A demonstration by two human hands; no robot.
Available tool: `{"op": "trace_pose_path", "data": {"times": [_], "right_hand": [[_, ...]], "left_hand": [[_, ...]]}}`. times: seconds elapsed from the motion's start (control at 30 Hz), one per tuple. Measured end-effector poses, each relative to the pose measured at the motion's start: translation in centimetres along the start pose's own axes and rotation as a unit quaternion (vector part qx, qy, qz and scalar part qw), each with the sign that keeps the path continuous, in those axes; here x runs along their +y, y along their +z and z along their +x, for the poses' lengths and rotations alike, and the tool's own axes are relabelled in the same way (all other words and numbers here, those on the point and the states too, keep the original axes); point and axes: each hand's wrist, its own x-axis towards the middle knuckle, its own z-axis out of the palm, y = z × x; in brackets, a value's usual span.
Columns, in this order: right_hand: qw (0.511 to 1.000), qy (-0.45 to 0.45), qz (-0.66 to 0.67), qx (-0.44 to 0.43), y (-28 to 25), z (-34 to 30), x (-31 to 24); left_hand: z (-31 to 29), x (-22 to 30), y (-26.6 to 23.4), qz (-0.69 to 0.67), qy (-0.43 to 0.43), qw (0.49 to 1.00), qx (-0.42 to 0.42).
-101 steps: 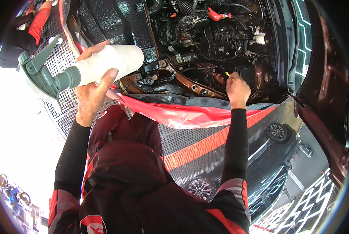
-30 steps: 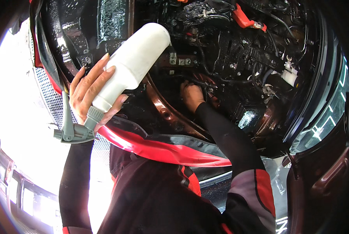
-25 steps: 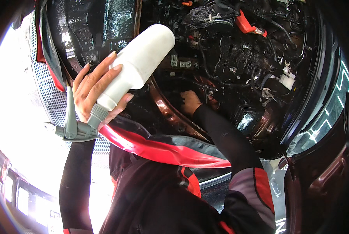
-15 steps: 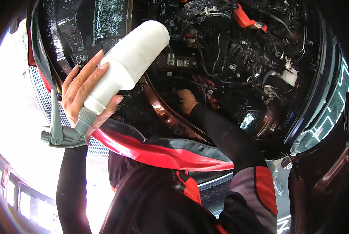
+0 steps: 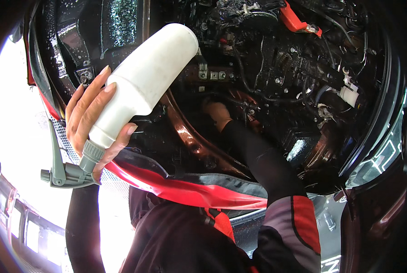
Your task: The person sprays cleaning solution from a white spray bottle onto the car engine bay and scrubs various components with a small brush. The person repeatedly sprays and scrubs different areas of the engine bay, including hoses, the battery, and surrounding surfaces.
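A white spray bottle (image 5: 153,66) with a grey trigger head (image 5: 71,175) is in my left hand (image 5: 87,113), whose fingers and thumb wrap its neck. The bottle is tilted, its base up and to the right, its trigger head low at the left. My right hand (image 5: 218,114) reaches down into a dark gap of a wet engine bay, beside a curved brown metal panel (image 5: 187,136). Shadow hides its fingers, so what they touch does not show.
A red and black cover (image 5: 180,189) drapes over the body edge in front of me. Black hoses and cables, a red cable cover (image 5: 293,18) and a white plastic part (image 5: 349,95) lie to the right. Glass (image 5: 381,159) stands at the far right.
My left hand and the bottle have shifted a little left and down. My right hand is sunk slightly more in shadow. The engine parts appear shifted right as the view moved.
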Motion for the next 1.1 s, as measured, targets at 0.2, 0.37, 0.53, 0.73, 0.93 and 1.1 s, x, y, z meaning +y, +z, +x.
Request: {"op": "trace_pose_path", "data": {"times": [0.2,0.37,0.53,0.73,0.93,1.1], "right_hand": [[0.997,0.013,0.040,-0.066,4.4,1.6,1.4],[0.955,0.002,0.298,0.014,6.5,2.4,1.2],[0.986,0.097,0.058,-0.119,4.9,3.8,0.1],[0.993,0.066,0.015,-0.100,2.5,4.5,-1.3],[0.994,0.046,-0.006,-0.098,2.6,4.7,-0.9],[0.991,0.056,0.036,-0.112,2.3,5.2,-1.0]], "left_hand": [[0.0,0.1,0.0,-0.009,0.000,1.000,0.003],[0.2,0.1,0.0,-0.008,0.003,1.000,0.001],[0.2,0.2,0.0,-0.012,0.005,1.000,0.010],[0.0,0.2,0.1,-0.007,-0.001,1.000,0.009],[-0.1,0.2,0.3,-0.008,-0.003,1.000,0.016],[0.0,0.1,0.3,-0.008,0.000,1.000,0.021]]}}
